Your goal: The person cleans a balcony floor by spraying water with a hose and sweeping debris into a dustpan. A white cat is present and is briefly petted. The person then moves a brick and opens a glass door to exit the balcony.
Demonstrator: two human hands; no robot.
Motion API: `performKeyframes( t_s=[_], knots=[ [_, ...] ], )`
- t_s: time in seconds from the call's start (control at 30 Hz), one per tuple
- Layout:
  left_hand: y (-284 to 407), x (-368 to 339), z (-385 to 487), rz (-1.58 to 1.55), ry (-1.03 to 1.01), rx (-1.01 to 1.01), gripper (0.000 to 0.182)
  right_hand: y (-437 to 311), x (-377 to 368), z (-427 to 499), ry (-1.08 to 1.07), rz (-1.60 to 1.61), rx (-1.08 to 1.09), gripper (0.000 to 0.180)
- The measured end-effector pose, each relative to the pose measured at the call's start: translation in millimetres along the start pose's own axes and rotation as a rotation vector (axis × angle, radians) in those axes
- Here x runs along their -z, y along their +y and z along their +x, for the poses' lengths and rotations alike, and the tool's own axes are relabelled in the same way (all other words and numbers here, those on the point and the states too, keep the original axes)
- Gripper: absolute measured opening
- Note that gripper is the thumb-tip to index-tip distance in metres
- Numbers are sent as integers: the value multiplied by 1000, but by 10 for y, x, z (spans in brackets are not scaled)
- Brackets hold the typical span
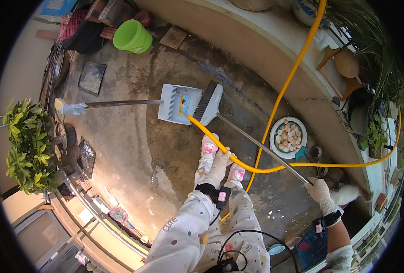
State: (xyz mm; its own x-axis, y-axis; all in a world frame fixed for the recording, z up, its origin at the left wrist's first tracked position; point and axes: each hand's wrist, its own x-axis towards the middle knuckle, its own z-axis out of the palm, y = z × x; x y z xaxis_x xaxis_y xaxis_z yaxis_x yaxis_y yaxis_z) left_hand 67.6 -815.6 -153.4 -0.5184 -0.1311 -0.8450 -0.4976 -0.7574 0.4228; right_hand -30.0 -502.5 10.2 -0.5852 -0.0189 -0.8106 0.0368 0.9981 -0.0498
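My left hand (219, 168), in a white glove, grips a yellow hose (204, 130) close to its end. The hose end points at a long-handled dustpan (174, 111) lying on the concrete floor (178, 150). My right hand (319, 194), also gloved, is closed around the metal handle of a broom (256, 140). The broom's white head with dark bristles (207, 99) rests against the dustpan's open edge. No stream of water shows at the hose end. My feet, in pink slippers (210, 145), stand just below the broom head.
A round dish of eggshells (299, 150) sits by the low wall (256, 47). Near the top are a lime-green bucket (134, 37) and a flat tile (173, 37). A leafy plant (31, 146) grows at left. White fur (346, 195), perhaps an animal, shows beside my right hand.
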Motion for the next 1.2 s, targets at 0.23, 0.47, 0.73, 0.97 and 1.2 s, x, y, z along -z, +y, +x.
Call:
performKeyframes(
  t_s=[0.23,0.47,0.73,0.97,1.2],
  knots=[
    [-313,128,-36,35,54,22,23,-32,-356,279,-44,-49,118,31],
    [-394,123,-84,108,15,-4,27,-363,-199,716,-132,-11,205,32],
    [-317,-128,-225,56,43,37,29,-867,6,1261,-47,-187,279,35],
    [-196,-189,-246,59,26,16,28,-818,189,1007,57,-289,260,28],
    [-192,-151,-255,7,2,15,28,-1177,413,1140,133,-395,385,28]
  ],
)
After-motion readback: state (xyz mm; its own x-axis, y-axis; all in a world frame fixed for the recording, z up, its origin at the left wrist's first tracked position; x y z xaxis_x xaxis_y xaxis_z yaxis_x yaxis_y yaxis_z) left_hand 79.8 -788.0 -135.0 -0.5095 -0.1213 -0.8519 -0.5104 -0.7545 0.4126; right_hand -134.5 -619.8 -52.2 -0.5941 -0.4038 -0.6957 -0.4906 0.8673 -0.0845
